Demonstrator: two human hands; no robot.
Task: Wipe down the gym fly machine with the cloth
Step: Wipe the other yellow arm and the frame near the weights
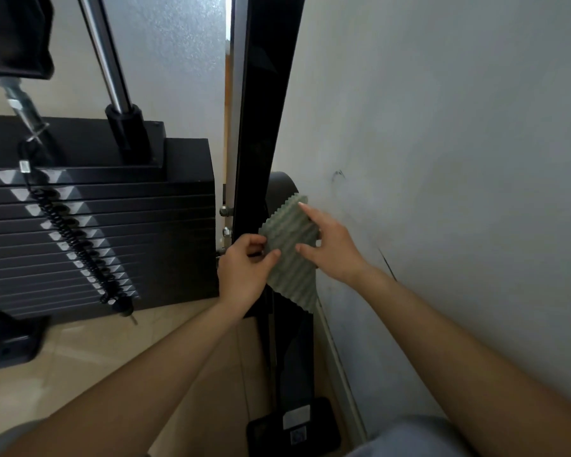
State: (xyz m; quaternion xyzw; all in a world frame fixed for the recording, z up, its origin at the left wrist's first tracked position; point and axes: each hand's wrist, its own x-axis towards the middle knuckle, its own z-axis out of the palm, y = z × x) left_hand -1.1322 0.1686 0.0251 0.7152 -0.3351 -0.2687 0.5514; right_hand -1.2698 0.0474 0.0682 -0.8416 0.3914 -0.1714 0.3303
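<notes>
A pale green ribbed cloth (290, 249) hangs spread in front of the fly machine's black upright post (261, 127), which stands close to the wall. My left hand (244, 268) pinches the cloth's left edge between thumb and fingers. Fingers and thumb of my right hand (330, 249) grip the cloth's right side, one fingertip near its top corner. The cloth's lower end drapes down past the post's base. Both forearms reach in from the bottom of the view.
The black weight stack (96, 225) with its coiled selector-pin cord (70, 235) fills the left. A chrome guide rod (103, 54) rises from it. A grey-white wall (442, 159) runs along the right. Below lie beige floor tiles (96, 357) and the machine's black foot (294, 427).
</notes>
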